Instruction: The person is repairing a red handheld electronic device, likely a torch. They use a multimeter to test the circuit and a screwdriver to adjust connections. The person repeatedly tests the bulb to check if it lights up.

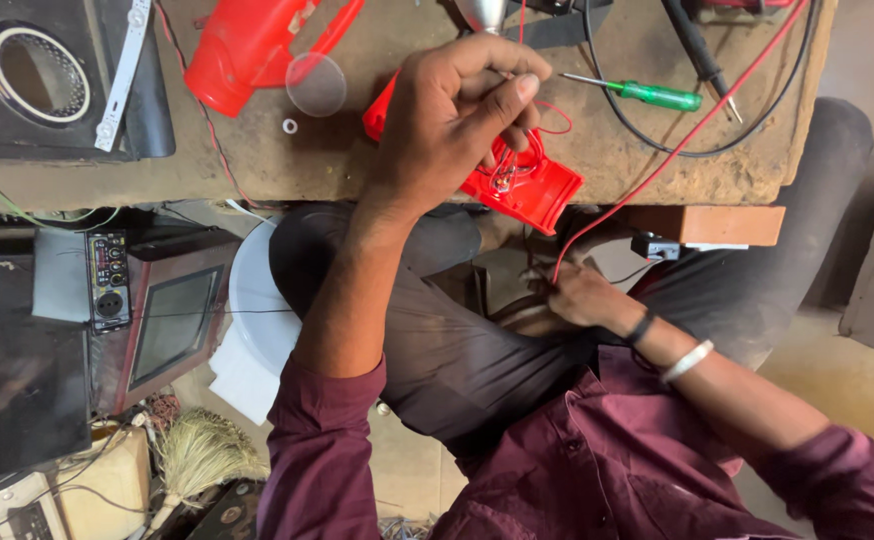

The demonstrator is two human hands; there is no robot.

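Your left hand (pixel 447 120) is pinching a thin wire over the red plastic housing (pixel 527 185) at upper centre of the surface (pixel 337 160), while your right hand (pixel 582 295) is gripping the red wire (pixel 677 150) below the edge.

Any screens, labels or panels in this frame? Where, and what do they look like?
Screen: lower left, below the bench edge; dark rectangular glass, reddish-brown frame, tilted.
Control panel: just left of the screen; narrow black strip with small red marks and a round socket.
No packages or signs that I can make out.
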